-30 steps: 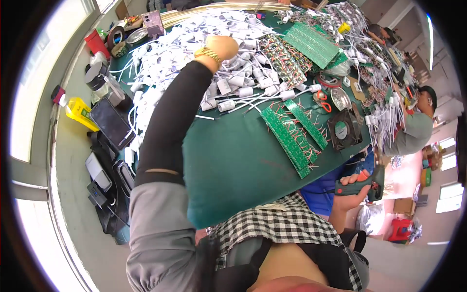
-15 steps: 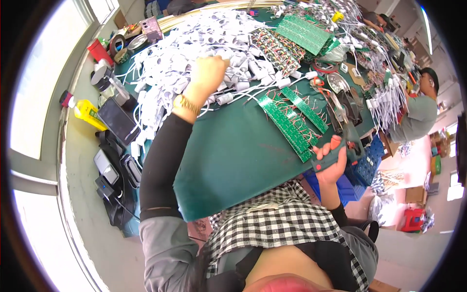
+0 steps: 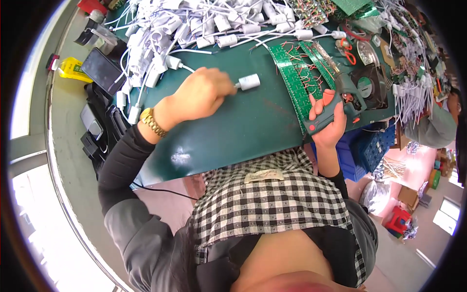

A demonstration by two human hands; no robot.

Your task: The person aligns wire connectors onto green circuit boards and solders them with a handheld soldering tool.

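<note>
My left hand (image 3: pixel 204 95), with a gold watch on the wrist, is above the green tabletop. Its fingers are pinched on the wired end of a white cylindrical cable part (image 3: pixel 249 82), which points right; motion blurs the fingertips. In my right hand (image 3: pixel 332 124) is a dark green pistol-shaped soldering gun (image 3: pixel 348 95), its long tip aimed up and left. That tip lies over the narrower green circuit board (image 3: pixel 311 48). A longer green circuit board (image 3: pixel 288 73) with red and white wires lies to its left.
A big heap of white cable parts (image 3: pixel 194 24) covers the far side. Orange-handled scissors (image 3: pixel 346 52) and a metal dish (image 3: pixel 367 52) lie beyond the gun. At the left are a phone (image 3: pixel 102 70) and a yellow bottle (image 3: pixel 73 69). Blue crates (image 3: pixel 367 153) stand below the right edge.
My left hand has come back from the heap toward me with a white cable part. My right hand still grips the soldering gun, whose tip now lies over the boards. The view has shifted.
</note>
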